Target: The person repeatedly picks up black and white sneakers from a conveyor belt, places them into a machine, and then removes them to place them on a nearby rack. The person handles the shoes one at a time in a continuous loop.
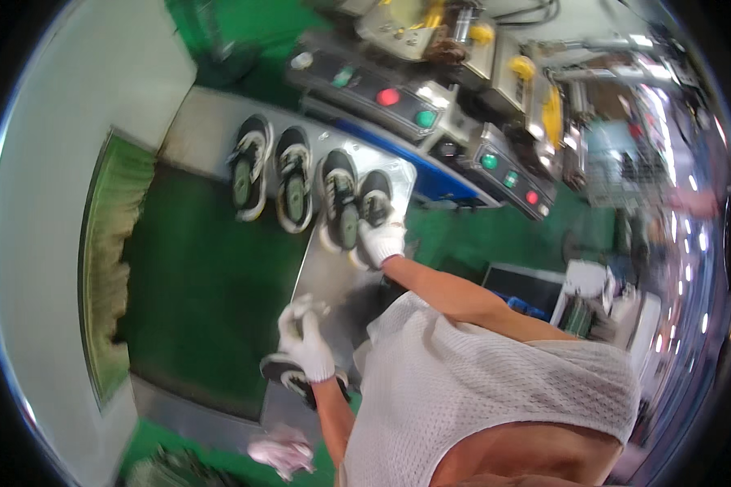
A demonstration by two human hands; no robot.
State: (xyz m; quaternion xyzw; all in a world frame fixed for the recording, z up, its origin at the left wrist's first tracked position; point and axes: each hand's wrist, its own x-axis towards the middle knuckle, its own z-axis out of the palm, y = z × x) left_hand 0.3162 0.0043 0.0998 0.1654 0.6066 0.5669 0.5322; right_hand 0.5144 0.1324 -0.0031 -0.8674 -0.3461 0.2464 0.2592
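Black-and-white shoes (294, 154) with green insoles (349, 227); white gloves on the left hand (306, 345) and right hand (382, 240); white mesh-patterned top (479, 365); silver-grey worktop (321, 276); dark green belt (211, 276); one red button (388, 96) beside a green one.

The right hand (383, 241) touches a dark shoe (375, 197).

The left hand (307, 349) hides part of the shoe (279, 369) beneath it, and the pink bundle (283, 451) is blurred.

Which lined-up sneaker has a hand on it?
Rightmost black-and-white sneaker: the white-gloved right hand is on it; the other three stand leftward.
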